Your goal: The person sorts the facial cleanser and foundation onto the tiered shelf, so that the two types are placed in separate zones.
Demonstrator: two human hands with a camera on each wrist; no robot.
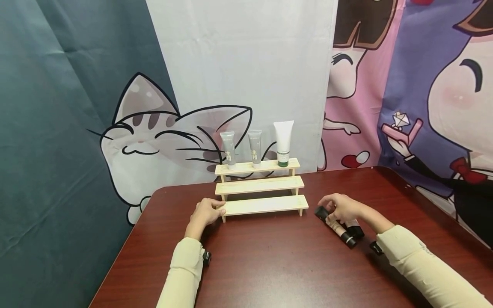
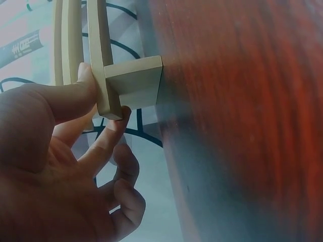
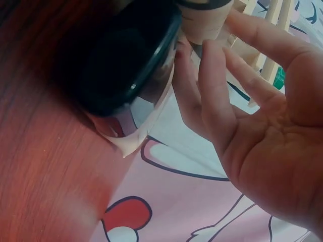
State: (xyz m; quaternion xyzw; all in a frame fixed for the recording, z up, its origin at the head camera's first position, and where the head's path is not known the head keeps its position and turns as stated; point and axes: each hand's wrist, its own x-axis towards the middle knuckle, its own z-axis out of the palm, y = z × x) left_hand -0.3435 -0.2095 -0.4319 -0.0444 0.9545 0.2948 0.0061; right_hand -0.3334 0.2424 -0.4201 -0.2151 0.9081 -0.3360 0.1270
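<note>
Beige tube (image 1: 338,231) with black ends, pinched by the right hand (image 1: 343,208) on the red-brown table (image 1: 269,261), right of the wooden stand (image 1: 259,186).
The left hand (image 1: 206,212) grips the stand's lowest step (image 1: 265,205) between thumb and finger; on top, two grey tubes (image 1: 228,147) carry pale Chinese characters, and a green-capped white tube (image 1: 283,139) bears print too small to read.

A reddish-brown table (image 1: 269,261) bears a three-tier pale wood rack (image 1: 259,186), two grey tubes (image 1: 229,149) and a white, green-capped tube (image 1: 283,141) upright on its top tier. To the rack's right, a black-capped tube (image 1: 357,231) lies beside a slim beige bottle (image 1: 340,231) under my right hand (image 1: 343,207).
</note>
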